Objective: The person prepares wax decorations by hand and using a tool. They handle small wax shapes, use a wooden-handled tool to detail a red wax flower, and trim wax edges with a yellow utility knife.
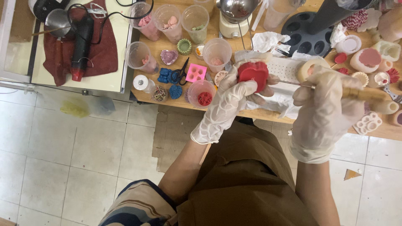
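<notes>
Crowded wooden workbench (268,115) above a tiled floor. Along the back edge: clear plastic cups (173,21) with pink and green wax bits, a metal bowl on a small cream scale (234,19), a dark round mould tray (303,35) with cup-shaped hollows. Nearer the front edge: a pink square silicone mould (196,73), black-handled scissors (181,72), blue moulded pieces (164,75), a heart-shaped piece (169,57), a small green ribbed ring (184,46), a cup of red wax chips (204,94). Off to the far left, on a separate light surface: a black heat gun (81,42) with a red nozzle, lying on a dark red cloth (106,54). At the right end: pale rounded moulds (366,58), red scalloped pieces, a white flower-hole mould (368,122) at the table edge. Crumpled white paper (272,104) directly beneath the hands.

Both hands gloved in thin translucent plastic, raised over the front edge of the bench, nothing between them and the camera. Left hand (232,98) curled around a red wax piece (253,75), fingers wrapped under and behind, piece lifted clear of the tabletop. Right hand (326,98) closed in a fist-like grip on a wooden-handled tool (368,95), thin metal shaft (293,83) running leftward, tip at the side of the red piece. Forearms bare, angled up from the lap, elbows low.
</notes>
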